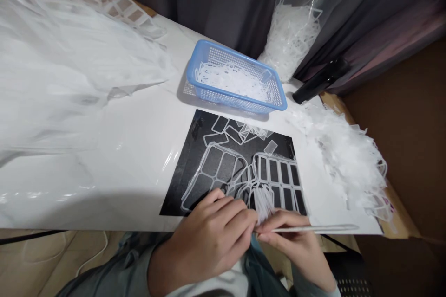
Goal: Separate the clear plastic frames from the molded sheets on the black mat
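– Since clock bearings are easiest, centre them on the black mat (pixel 176 190), 12 away from the wearer. Biggest first?

– White table (pixel 128 167), under everything. Big translucent heap (pixel 62 55) at 10, overlapping sheets and frame shapes. Mat next, near the table's front edge.

– Right side?

– Loose white pile (pixel 341 153) at 3. Clear bag (pixel 296 32) at 1, upright, lower part full of white pieces. Blue basket (pixel 193 69) at 12, just beyond the mat, part-filled with small white bits (pixel 230 79).

– Hands?

– Left hand (pixel 216 232) between 6 and 7, over the mat's near edge, back up, fingers curled and close together. Can't tell whether they're clamped on anything; tips hidden. Right hand (pixel 294 239) at 5, tips near the left's, thumb and forefinger pinched on a thin pale strip (pixel 324 228).

– Where's the strip?

– At the near table edge, seen edge-on, far end out toward 4. White strands (pixel 264 202) fan up between the hands. Can't tell if they join it.

– Smaller stuff?

– On the mat: multi-window frames, one left of centre (pixel 215 179), one at 3. Black cylinder (pixel 313 86) between 1 and 2, tilted. Last, small rectangular outlines (pixel 256 130) loose around 12 to 1, some overlapping.
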The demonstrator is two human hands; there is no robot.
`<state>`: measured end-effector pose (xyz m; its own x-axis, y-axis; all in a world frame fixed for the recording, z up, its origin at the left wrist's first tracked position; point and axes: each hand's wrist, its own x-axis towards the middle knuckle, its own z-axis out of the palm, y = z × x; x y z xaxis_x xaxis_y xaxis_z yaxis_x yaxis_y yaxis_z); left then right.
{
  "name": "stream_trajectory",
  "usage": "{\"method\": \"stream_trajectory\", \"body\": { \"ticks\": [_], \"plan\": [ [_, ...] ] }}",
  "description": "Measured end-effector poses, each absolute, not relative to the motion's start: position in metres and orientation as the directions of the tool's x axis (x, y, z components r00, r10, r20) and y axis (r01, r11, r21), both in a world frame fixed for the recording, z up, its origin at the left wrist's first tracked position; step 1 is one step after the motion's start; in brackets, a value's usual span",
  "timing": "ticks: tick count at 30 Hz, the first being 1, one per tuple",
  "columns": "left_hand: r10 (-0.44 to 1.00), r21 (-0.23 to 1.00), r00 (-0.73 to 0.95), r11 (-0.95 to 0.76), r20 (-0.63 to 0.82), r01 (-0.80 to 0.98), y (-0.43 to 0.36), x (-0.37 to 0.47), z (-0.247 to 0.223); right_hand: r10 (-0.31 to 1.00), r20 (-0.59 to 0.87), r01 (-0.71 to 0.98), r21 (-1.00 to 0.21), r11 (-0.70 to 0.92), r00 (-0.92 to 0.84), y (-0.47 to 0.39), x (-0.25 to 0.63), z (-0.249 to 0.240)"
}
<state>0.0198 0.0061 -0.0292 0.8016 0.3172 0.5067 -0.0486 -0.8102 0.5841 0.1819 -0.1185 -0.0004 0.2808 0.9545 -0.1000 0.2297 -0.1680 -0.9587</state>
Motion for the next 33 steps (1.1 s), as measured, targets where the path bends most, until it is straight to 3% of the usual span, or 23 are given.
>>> {"method": "stream_trajectory", "body": {
  "ticks": [2, 4, 7, 9, 10, 11, 13, 16, 18, 24, 33],
  "plan": [
    [0.335, 0.590, 0.799, -0.807, 0.500, -0.031, 0.006, 0.020, -0.029, 0.947, -0.103, 0.238, -0.954, -0.180, 0.303, -0.122, 0.188, -0.002],
    [0.396, 0.601, 0.780, -0.798, 0.485, 0.031, 0.006, 0.021, -0.030, 0.884, -0.042, 0.221, -0.962, -0.162, 0.466, -0.125, 0.198, -0.004],
    [0.482, 0.563, 0.732, -0.810, 0.481, 0.163, 0.004, 0.022, -0.031, 0.526, 0.189, 0.224, -0.975, -0.003, 0.829, -0.126, 0.214, -0.003],
    [0.451, 0.456, 0.735, -0.863, 0.506, 0.216, 0.003, 0.023, -0.032, 0.275, 0.306, 0.299, -0.952, 0.069, 0.911, -0.123, 0.221, 0.000],
    [0.403, 0.382, 0.761, -0.897, 0.508, 0.220, 0.003, 0.024, -0.032, 0.222, 0.346, 0.344, -0.938, 0.046, 0.912, -0.120, 0.223, 0.001],
    [0.347, 0.307, 0.796, -0.927, 0.495, 0.213, 0.003, 0.025, -0.032, 0.236, 0.366, 0.379, -0.925, -0.009, 0.900, -0.117, 0.225, 0.002],
    [0.251, 0.193, 0.862, -0.964, 0.440, 0.182, 0.005, 0.028, -0.033, 0.415, 0.316, 0.411, -0.897, -0.162, 0.853, -0.110, 0.226, 0.001],
    [0.215, 0.160, 0.899, -0.973, 0.382, 0.165, 0.008, 0.031, -0.034, 0.722, 0.086, 0.412, -0.864, -0.289, 0.687, -0.098, 0.226, -0.005],
    [0.221, 0.169, 0.901, -0.971, 0.374, 0.168, 0.008, 0.032, -0.035, 0.810, 0.028, 0.432, -0.857, -0.282, 0.586, -0.091, 0.226, -0.009],
    [0.244, 0.190, 0.888, -0.965, 0.391, 0.181, 0.007, 0.033, -0.037, 0.893, 0.062, 0.544, -0.811, -0.215, 0.446, -0.083, 0.223, -0.015],
    [0.244, 0.194, 0.872, -0.965, 0.425, 0.176, 0.009, 0.034, -0.038, 0.922, 0.102, 0.635, -0.752, -0.174, 0.373, -0.084, 0.221, -0.016]
  ]
}}
